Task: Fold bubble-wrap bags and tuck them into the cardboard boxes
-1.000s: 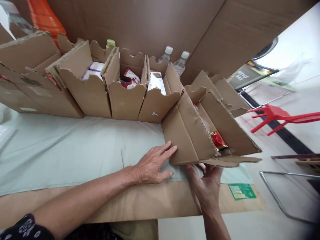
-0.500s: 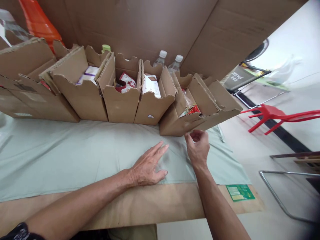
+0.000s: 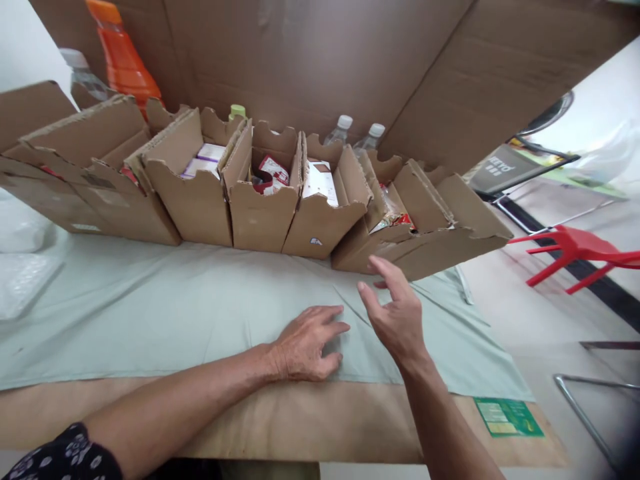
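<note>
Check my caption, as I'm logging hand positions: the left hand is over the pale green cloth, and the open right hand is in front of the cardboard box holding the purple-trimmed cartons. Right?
Not quite: wrong box. The head view shows the open right hand in front of the cardboard box holding the red packet; the left hand is over the pale green cloth.

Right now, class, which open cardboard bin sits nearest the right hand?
The angled cardboard bin with the shiny red packet, right of the white box: its front lies just beyond the right hand; the rest sit farther away.
</note>
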The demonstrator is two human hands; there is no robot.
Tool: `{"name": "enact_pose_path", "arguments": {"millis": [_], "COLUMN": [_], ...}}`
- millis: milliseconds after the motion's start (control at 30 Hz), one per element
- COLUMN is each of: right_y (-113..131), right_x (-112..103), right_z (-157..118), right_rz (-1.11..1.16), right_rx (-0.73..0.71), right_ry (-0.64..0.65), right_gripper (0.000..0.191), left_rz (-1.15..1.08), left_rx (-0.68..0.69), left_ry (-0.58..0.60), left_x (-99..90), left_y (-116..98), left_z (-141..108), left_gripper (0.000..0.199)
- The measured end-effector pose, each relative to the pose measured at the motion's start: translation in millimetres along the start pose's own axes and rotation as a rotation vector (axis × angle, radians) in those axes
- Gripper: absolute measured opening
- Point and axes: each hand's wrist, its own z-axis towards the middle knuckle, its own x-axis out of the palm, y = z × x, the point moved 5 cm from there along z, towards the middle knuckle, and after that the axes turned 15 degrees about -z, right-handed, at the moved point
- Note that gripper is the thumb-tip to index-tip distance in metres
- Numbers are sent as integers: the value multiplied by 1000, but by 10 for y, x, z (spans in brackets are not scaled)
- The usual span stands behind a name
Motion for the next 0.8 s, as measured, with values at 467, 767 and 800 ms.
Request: {"name": "enact_pose_path", "arguments": {"millis": [467,767,800], "right_y": [836,98,-100], "right_x": [182,-1402,-1586], "right_z": [1080,-1041,-1265], "right_rz": [-218,-98,-71], "right_rx": [18,107,239], "right_ry": [162,41,-66], "right_gripper": [21,21,30], "left_rz": [92,-11,-10], "left_rx": [43,-38,-77], "left_ry": [-57,-206,-272], "left_x": [-2,-489,-572], "left_y": [-54,-726,-728], "left_z": [-24,-975,-1077], "left_gripper": [41,19,18]}}
